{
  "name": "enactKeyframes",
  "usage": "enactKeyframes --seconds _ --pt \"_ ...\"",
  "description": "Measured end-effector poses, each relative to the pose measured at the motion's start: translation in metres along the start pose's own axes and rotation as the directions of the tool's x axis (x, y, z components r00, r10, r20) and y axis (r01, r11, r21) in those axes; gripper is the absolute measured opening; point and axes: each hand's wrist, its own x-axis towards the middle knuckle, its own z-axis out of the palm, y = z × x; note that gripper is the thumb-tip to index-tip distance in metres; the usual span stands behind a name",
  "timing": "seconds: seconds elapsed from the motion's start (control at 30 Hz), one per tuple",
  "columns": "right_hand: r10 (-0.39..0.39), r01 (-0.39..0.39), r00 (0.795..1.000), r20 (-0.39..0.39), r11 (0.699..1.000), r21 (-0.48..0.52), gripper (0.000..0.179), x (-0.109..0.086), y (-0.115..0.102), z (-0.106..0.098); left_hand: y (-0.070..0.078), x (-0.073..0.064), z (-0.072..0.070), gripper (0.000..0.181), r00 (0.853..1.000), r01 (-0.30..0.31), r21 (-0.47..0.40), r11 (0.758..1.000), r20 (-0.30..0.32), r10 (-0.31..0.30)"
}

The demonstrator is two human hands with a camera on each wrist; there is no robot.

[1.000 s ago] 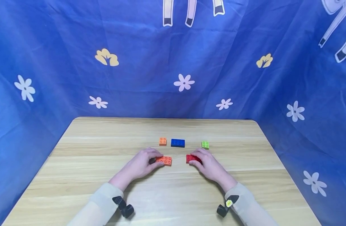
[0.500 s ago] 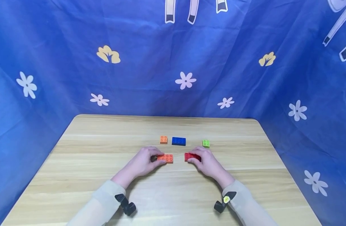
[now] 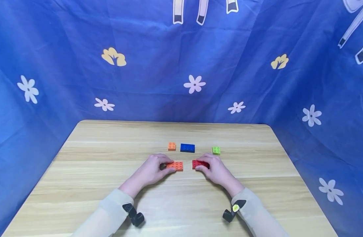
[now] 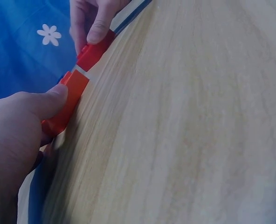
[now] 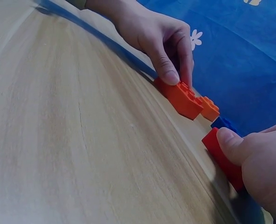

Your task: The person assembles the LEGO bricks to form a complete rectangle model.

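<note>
My left hand (image 3: 153, 169) pinches a long orange-red toy brick (image 3: 178, 166) between thumb and fingers, on the table. Facing it, my right hand (image 3: 215, 169) grips a red brick (image 3: 194, 164), part of which the fingers cover. A narrow gap separates the near ends of these two bricks; the left wrist view shows the red brick (image 4: 93, 53) and the orange-red brick (image 4: 72, 102) apart, nearly in line. Behind them lie a small orange brick (image 3: 171, 146), a long dark blue brick (image 3: 187, 148) and a small lime green brick (image 3: 216, 150), all studs up.
The wood-grain table (image 3: 110, 138) ends at a rounded far edge. Close behind and beside it hangs a blue curtain (image 3: 152, 82) with printed flowers. Each sleeve carries a black wrist camera, the left one (image 3: 134, 214) and the right one (image 3: 232, 211), low over the table.
The two held bricks have come closer together: the orange-red one slid right and the red one slid left. The head view tilted slightly early on. The three bricks behind stay put.
</note>
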Motion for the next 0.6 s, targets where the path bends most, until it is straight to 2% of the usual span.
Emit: enactKeyframes --seconds 0.6 --pt "-0.039 0.039 0.999 -0.005 0.999 0.02 0.036 -0.0001 -0.0005 0.0011 0.0091 0.0064 0.0056 0.041 1.0 0.02 -0.014 1.0 0.013 -0.02"
